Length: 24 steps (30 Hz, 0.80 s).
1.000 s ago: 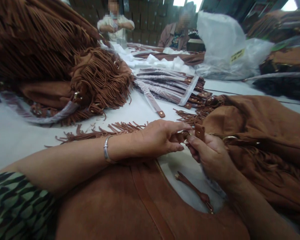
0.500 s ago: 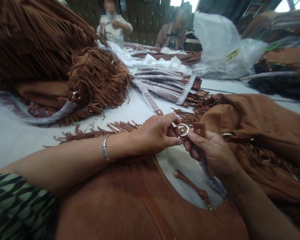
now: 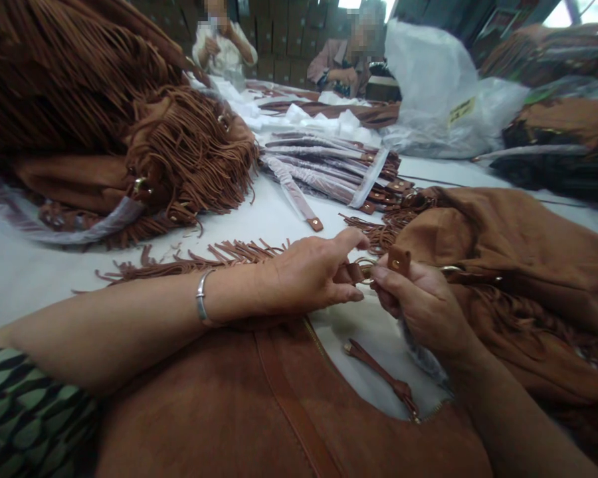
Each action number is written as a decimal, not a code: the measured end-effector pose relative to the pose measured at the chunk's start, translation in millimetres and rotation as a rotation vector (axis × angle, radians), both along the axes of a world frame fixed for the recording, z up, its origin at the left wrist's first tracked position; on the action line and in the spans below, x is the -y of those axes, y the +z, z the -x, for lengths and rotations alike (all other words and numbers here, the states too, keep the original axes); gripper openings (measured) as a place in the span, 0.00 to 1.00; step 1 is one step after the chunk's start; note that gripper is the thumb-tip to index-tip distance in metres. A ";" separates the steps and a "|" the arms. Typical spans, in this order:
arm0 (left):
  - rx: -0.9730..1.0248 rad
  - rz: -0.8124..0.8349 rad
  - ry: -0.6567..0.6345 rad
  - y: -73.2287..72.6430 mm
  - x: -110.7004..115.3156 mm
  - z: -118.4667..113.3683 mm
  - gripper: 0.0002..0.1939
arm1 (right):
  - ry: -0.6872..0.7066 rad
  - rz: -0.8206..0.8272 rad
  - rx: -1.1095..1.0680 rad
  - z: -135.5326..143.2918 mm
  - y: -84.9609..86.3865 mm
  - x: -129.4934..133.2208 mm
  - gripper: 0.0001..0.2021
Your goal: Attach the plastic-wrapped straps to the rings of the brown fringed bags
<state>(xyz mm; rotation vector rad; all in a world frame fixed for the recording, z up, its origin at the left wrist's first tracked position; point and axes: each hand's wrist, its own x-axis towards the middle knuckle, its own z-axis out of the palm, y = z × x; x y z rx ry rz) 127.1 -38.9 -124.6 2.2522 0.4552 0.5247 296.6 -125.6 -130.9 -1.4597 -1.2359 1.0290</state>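
Observation:
A brown suede handbag (image 3: 194,405) lies before me, its zip edge curving round a pale opening. My left hand (image 3: 309,275) is closed round a small leather tab (image 3: 347,273) that carries a gold-coloured metal ring (image 3: 365,261); its index finger and thumb stand a little apart. Facing it, my right hand (image 3: 426,302) grips a plastic-wrapped shoulder strap (image 3: 421,352). The strap's brown leather end (image 3: 398,260), with a metal stud, sticks up beyond the thumb. Right fingertips touch the ring. A knotted leather zip pull (image 3: 381,375) hangs over the opening.
Fringed bags (image 3: 189,153) are heaped at left. Wrapped straps (image 3: 323,166) lie bundled on the white table (image 3: 219,236). Another brown bag (image 3: 523,245) is close on the right, with a clear plastic bag (image 3: 433,93) behind. Two people (image 3: 224,46) are across the table.
The ring has tipped to a flatter angle between my hands. My left index finger has lifted off the ring, and the strap end sits slightly further right.

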 end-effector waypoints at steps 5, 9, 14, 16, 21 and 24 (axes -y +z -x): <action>0.034 0.044 -0.030 -1.3 0.8 -0.8 0.19 | -0.016 0.081 -0.142 -1.9 3.3 -2.5 0.13; 0.053 0.101 0.045 -1.3 0.6 -2.0 0.18 | -0.044 0.002 -0.078 7.3 3.4 -0.4 0.13; 0.020 0.049 0.053 4.3 3.9 -0.1 0.13 | 0.003 0.031 -0.110 1.9 6.3 0.4 0.16; -0.020 0.008 -0.015 7.1 6.1 0.9 0.11 | 0.055 0.168 -0.259 -5.5 7.4 -1.9 0.16; -0.047 -0.032 -0.014 5.8 7.9 -0.4 0.13 | 0.093 0.326 -0.509 -11.2 6.3 -8.5 0.18; -0.032 -0.055 0.057 3.6 7.4 -2.4 0.14 | 0.059 0.271 -0.494 -6.3 6.3 -7.5 0.19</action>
